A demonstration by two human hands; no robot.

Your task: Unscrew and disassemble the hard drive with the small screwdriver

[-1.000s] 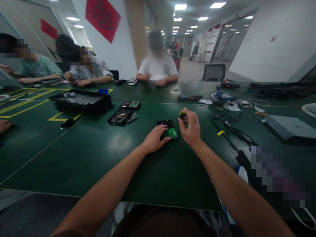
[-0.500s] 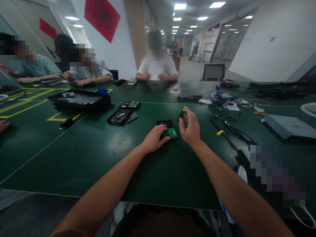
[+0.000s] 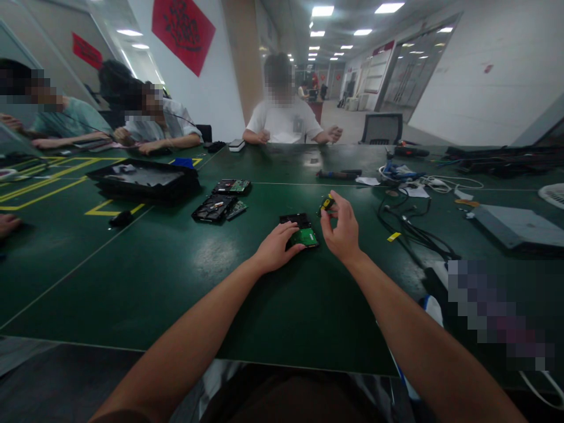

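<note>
A hard drive (image 3: 301, 229) with a green circuit board facing up lies on the green table (image 3: 176, 264) in front of me. My left hand (image 3: 275, 248) rests on its near left corner, fingers curled against it. My right hand (image 3: 341, 228) is just right of the drive, fingers pinched round a small black and yellow screwdriver (image 3: 326, 203) held upright above the drive's right edge.
Two more opened drives (image 3: 221, 207) lie to the left, beside a black tray (image 3: 143, 179). Cables (image 3: 408, 226), a yellow tag (image 3: 393, 237) and a grey box (image 3: 515, 226) sit at the right. Three people sit along the far and left sides.
My right hand has turned the screwdriver slightly between its fingers. The person across the table has moved a hand out to the side. My left hand has not moved.
</note>
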